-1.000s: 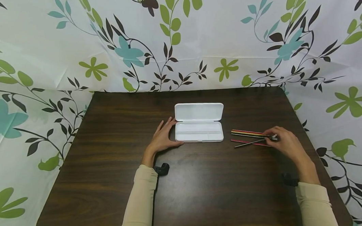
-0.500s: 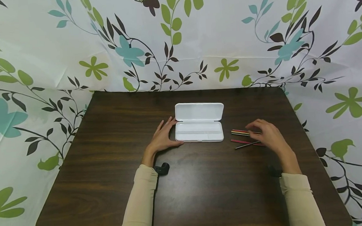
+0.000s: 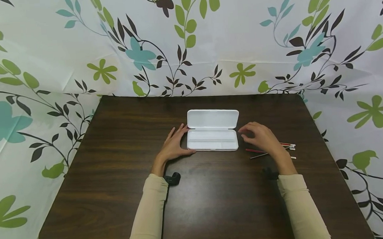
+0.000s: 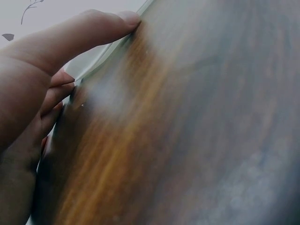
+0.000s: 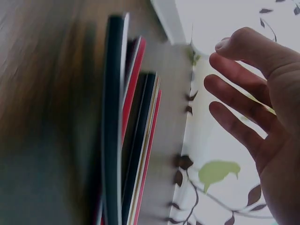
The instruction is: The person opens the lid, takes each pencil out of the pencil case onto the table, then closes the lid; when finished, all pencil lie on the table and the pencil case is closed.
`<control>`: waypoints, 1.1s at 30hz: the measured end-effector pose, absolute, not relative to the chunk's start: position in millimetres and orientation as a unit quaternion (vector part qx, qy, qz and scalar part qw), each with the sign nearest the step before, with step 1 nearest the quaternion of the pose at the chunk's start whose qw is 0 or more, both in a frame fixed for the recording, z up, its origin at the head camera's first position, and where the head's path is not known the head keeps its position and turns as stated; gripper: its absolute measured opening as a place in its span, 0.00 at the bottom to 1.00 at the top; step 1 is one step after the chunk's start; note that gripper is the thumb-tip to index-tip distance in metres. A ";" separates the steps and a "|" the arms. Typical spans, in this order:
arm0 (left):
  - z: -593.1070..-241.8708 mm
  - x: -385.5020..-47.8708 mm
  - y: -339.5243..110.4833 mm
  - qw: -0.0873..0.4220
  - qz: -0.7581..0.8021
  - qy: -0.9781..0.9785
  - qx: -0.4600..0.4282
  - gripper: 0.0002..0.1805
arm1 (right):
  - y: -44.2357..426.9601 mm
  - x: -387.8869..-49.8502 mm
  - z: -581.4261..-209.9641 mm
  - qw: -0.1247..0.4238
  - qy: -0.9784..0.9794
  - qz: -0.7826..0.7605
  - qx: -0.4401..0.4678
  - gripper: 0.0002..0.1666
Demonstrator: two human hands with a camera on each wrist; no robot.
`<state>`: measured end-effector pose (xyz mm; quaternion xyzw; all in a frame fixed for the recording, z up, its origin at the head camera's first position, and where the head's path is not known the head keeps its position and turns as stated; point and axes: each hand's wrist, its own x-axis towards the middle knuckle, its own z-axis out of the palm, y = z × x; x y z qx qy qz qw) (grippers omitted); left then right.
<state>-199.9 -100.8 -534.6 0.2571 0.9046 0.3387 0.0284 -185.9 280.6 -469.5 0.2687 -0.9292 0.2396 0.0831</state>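
Note:
A white pencil case [image 3: 212, 139] lies open on the dark wooden table, its lid [image 3: 212, 119] tipped back and its shallow base divided inside. Spread along the case's left side, my left hand [image 3: 172, 145] touches it with straight fingers; the thumb [image 4: 110, 26] lies against its front edge in the left wrist view. Just off the case's right side, my right hand [image 3: 260, 136] hovers with loosely bent fingers and nothing in them. Beneath the right wrist lie several slim pencils [image 3: 254, 150], partly hidden by the hand. The right wrist view shows dark pencils [image 5: 112, 122] and red pencils [image 5: 133, 84].
White ends of pencils [image 3: 292, 149] stick out to the right of the right forearm. The brown table [image 3: 215, 201] extends around everything. A cloth with leaves and flowers [image 3: 239, 34] hangs behind the table's far edge and along its sides.
My right hand has moved left from the pencils' right ends, over them, to beside the case. The left hand and case stay together; the whole head view has shifted slightly.

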 end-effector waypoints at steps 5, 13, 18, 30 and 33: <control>-534.5 -199.2 -100.6 0.026 0.333 0.906 0.260 0.55 | 264.1 -192.4 -468.3 0.057 -0.928 0.236 0.283 0.11; -535.1 -199.2 -100.1 0.022 0.335 0.904 0.263 0.56 | 245.4 -200.3 -464.4 -0.035 -0.939 0.215 0.266 0.14; -535.1 -199.4 -100.8 0.023 0.334 0.906 0.259 0.55 | 238.3 -206.6 -462.5 -0.063 -0.942 0.200 0.263 0.16; -535.5 -199.7 -100.2 0.023 0.336 0.904 0.263 0.55 | 232.5 -214.5 -469.2 -0.045 -0.943 0.167 0.285 0.13; -535.1 -199.9 -100.6 0.023 0.335 0.905 0.262 0.55 | 231.9 -214.8 -470.7 -0.040 -0.944 0.159 0.285 0.11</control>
